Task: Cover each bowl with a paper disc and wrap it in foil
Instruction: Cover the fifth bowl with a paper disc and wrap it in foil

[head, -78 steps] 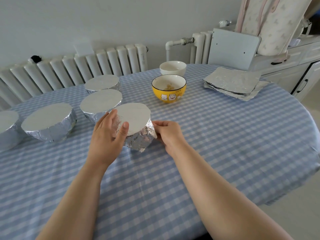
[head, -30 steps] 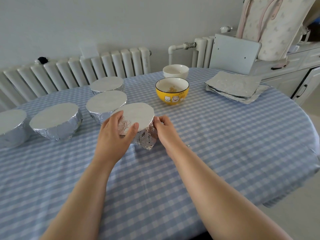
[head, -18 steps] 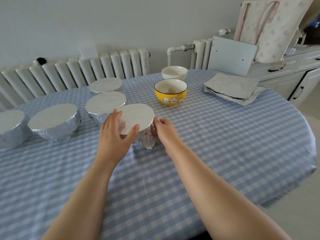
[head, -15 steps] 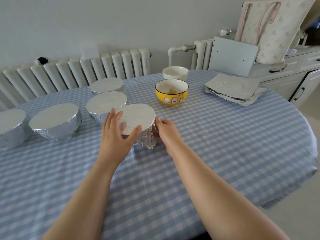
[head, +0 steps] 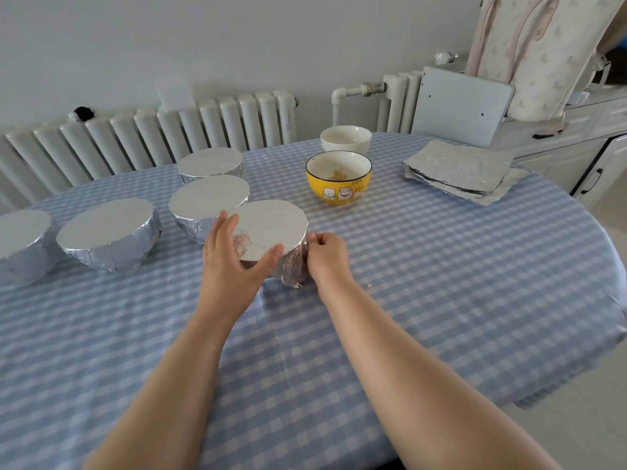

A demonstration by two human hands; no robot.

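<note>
I look down on a round table under a blue checked cloth, with two bare forearms reaching in from the bottom edge. Behind the table a white radiator runs along the wall. At far right stand a grey board, a pale bag and a cabinet.

Four wrapped bowls stand to the left: one cut by the left edge, a wide one beside it, a third just behind my left hand, and a fourth farther back. They crowd the left side; the third nearly touches the bowl I hold.

That bowl sits at the centre, its flat top covered in foil, crumpled foil hanging down its near right side. My left hand cups its near left rim, fingers straight along the side, thumb spread across the front edge. My right hand has its fingers curled, pinching the foil at the right rim. A foil scrap lies on the cloth near my right wrist.

Beyond, well apart, a yellow bowl with cat pictures stands uncovered, a little brownish food at its bottom. Just behind it is a white bowl, also uncovered; I cannot tell its contents. A foil stack lies at the right
</note>
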